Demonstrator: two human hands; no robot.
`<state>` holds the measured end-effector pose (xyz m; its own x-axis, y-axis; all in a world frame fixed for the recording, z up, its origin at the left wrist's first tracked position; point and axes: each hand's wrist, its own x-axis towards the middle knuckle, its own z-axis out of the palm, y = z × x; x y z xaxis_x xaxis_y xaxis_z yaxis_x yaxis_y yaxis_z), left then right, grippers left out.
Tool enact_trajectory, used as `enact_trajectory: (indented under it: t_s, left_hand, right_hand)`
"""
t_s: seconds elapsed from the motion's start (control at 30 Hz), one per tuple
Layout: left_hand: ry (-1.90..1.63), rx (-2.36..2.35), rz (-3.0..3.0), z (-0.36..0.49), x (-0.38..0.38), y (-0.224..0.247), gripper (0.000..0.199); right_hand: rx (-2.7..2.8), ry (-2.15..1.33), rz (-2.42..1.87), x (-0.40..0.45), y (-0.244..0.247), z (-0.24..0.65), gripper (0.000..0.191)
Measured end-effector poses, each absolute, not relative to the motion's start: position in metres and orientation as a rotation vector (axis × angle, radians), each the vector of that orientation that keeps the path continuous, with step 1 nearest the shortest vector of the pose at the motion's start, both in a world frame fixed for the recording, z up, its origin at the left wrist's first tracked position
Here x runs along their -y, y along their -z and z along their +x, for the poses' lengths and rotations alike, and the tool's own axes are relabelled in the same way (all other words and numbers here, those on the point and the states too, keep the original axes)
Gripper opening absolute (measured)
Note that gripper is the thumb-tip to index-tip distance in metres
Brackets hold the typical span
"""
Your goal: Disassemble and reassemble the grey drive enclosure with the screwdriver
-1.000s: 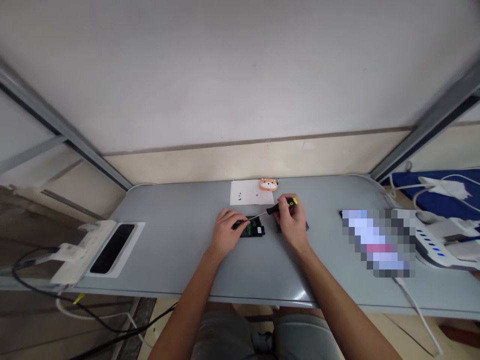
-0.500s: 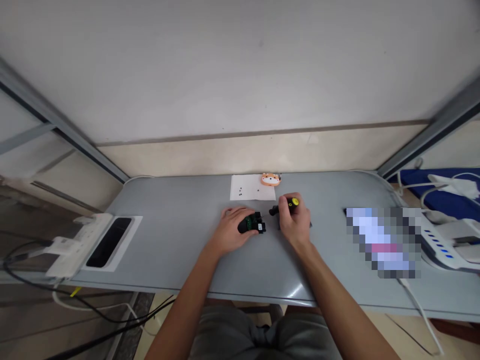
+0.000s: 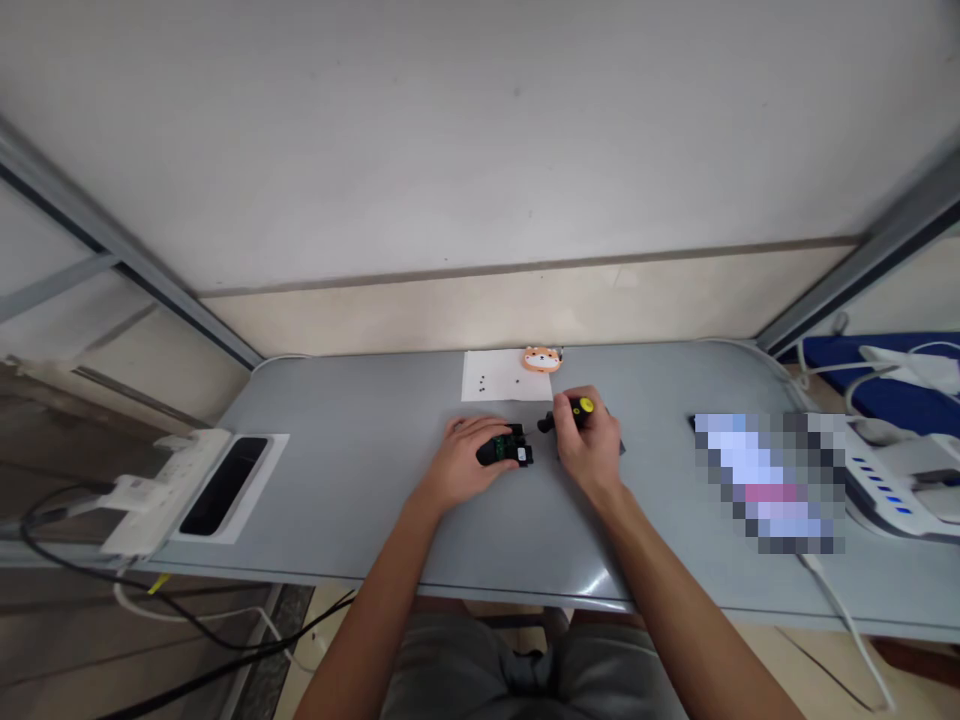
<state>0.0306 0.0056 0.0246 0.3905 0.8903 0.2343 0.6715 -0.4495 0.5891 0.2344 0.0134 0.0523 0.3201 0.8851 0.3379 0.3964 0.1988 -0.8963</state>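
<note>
My left hand (image 3: pixel 466 462) is closed around a small black device (image 3: pixel 517 453) with a green circuit board showing, which looks like an opened computer mouse. The fingers lie over its far side and the thumb presses the near side, hiding part of it. In my right hand (image 3: pixel 591 445) is a screwdriver (image 3: pixel 559 414) with a black handle and yellow end cap. Its thin shaft points left at the device's right end; whether the tip touches cannot be made out. A dark flat piece (image 3: pixel 622 448) peeks out beneath my right hand, mostly hidden.
Behind the hands lies white paper (image 3: pixel 495 388) with several tiny dark screws on it. An orange animal-faced case (image 3: pixel 542 359) overlaps its corner. At left are a phone (image 3: pixel 226 486) and a power strip (image 3: pixel 165 480); at right, a pixelated screen (image 3: pixel 761 485) and a charger (image 3: pixel 885 480).
The screwdriver's handle has tilted very slightly to the left in my right hand. My left hand keeps its hold on the device. The whole view has shifted a little.
</note>
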Motion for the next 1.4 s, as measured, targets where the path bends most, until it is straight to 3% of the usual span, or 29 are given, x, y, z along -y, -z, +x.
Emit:
enact_trajectory:
  t_s: [0.57,1.0,1.4]
  left_hand:
    - [-0.755,-1.358,2.224,0.032,-0.005,-0.024,0.030]
    - [-0.757,-1.378,2.154,0.035,-0.004,-0.027,0.022]
    - [-0.775,-1.328,2.211,0.032,-0.004,-0.021,0.019]
  right_hand:
    - [1.395,-0.412,-1.410,-0.011,-0.054,0.228,0.041]
    - [1.916,-0.304,-1.345,-0.040,-0.073,0.205,0.034]
    - [1.676,-0.482,-1.337,-0.040,-0.067,0.215,0.037]
